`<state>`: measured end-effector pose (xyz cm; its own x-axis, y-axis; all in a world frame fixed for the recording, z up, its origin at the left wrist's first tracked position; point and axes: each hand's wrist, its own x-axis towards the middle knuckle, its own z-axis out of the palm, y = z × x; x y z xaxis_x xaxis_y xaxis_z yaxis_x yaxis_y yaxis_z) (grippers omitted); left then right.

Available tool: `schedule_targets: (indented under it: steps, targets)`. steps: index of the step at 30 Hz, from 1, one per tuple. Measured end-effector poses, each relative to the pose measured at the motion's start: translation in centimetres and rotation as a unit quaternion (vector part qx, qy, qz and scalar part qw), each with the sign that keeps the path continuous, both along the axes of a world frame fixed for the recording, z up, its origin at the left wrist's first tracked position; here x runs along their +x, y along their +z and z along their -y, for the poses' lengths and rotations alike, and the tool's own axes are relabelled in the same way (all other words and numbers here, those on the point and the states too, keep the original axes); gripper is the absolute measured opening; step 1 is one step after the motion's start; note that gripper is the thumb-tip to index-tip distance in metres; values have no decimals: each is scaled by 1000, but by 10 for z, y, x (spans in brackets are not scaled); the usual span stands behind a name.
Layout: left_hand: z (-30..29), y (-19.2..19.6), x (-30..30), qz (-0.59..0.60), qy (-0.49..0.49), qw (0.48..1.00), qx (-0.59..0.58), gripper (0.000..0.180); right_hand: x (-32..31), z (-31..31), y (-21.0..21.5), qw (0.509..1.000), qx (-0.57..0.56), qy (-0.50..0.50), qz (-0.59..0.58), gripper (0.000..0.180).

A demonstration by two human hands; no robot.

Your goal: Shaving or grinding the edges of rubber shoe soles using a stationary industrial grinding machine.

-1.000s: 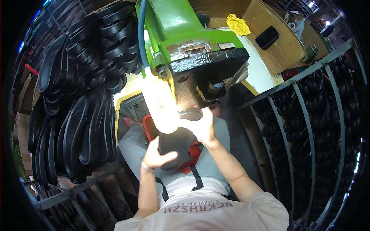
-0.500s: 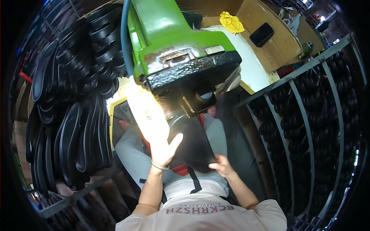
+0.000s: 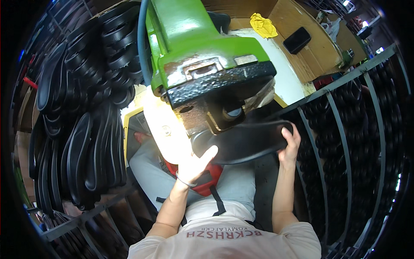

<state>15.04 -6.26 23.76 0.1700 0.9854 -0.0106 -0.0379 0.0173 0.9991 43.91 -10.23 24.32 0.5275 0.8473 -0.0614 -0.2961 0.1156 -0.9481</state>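
A black shoe sole (image 3: 248,144) lies crosswise under the head of a green machine (image 3: 202,47), partly hidden by it. My right hand (image 3: 290,144) grips its right end, thumb on top and fingers round the edge. At the other end my left hand (image 3: 196,164) is closed on the sole with the thumb along it; glare from a bright lamp washes out its fingers. Just above the sole hangs the machine's dark metal guide (image 3: 224,121), and I cannot tell whether they touch.
Stacked black soles (image 3: 90,151) crowd the left side. More black pieces fill a metal rack (image 3: 332,103) on the right. Behind the machine, a cardboard box (image 3: 315,64) stands near a yellow cloth (image 3: 263,26) and a black phone-like object (image 3: 297,40). Something red (image 3: 209,183) lies between my legs.
The sole has swung from pointing toward me to lying crosswise. My right hand has moved up and to the right with its end; my left hand has shifted slightly right.
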Motion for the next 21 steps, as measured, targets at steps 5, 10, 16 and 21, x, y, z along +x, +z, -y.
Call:
schedule_targets:
  steps: [5,10,16,21]
  targets:
    - [-10,2,-26,-131,58,986,90,32,-13,-55,23,998,31,55,-3,29]
    - [-16,-3,-61,11,113,989,96,24,-46,-74,10,992,77,101,-11,29]
    - [-7,-12,-114,133,199,971,0,30,-108,-64,1,983,124,133,11,34]
    - [28,-53,-145,218,224,947,-78,25,-139,-54,6,974,98,180,100,47]
